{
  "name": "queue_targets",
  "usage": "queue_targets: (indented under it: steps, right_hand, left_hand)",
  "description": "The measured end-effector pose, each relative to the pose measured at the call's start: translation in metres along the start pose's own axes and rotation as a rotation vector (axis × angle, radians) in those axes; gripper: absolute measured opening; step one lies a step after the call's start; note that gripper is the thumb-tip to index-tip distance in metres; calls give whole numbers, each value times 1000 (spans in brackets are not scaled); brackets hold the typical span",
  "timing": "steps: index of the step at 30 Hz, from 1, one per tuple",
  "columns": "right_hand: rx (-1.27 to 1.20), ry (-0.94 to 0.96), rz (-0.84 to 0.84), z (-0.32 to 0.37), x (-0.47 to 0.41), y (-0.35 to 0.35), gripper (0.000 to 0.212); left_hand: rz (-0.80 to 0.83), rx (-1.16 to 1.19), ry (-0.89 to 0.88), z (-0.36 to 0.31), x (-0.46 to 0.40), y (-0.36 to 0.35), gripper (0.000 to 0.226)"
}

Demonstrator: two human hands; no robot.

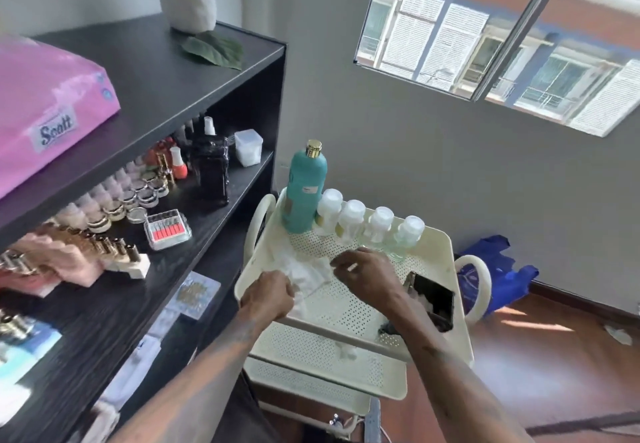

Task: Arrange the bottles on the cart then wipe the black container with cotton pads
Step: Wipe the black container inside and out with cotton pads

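The bottles [349, 224] are standing lined up beyond the fingertips. Both the left hand [268, 295] and right hand [367, 278] are pinching, seemingly, a cotton-pad bag [304, 274]; the black container [433, 300], right of them, is awaiting wiping.

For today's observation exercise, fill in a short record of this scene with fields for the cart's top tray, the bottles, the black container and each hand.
top tray: cream perforated cart tray
tall bottle: teal bottle, gold cap, upright at the back left corner
small bottles: four white-capped bottles in a row beside it
black container: black container at the tray's right edge
left hand: left hand gripping a white plastic bag
right hand: right hand pinching the bag's other side
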State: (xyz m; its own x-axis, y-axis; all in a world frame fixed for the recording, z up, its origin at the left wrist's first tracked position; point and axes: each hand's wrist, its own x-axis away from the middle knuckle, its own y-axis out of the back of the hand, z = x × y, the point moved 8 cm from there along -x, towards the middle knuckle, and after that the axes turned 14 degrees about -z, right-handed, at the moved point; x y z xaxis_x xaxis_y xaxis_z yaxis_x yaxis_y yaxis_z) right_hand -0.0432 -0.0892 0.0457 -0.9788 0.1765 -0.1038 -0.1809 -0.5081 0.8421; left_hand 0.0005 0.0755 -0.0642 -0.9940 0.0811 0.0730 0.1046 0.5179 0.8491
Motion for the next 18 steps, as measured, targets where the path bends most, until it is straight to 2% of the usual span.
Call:
queue_targets:
  steps: [3, 6, 11, 15, 18]
  right_hand:
    - [65, -151, 73, -21, -25, -64, 31]
    - [97, -297, 64, -39, -30, -96, 40]
    - [-10, -429, -11, -51, -32, -107, 22]
    - [-195, -436, -58, -49, -31, -98, 14]
    - [-218, -379, -132, -44, -27, -82, 13]
  left_hand:
    - [-25, 8, 2, 2, -2, -4, 16]
    - [-36, 12, 2, 5, -4, -7, 15]
    - [-53, 15, -14, 6, -7, -9, 15]
    - [-49, 20, -27, 6, -8, -10, 10]
    - [-45, 25, -37, 5, -7, -10, 11]
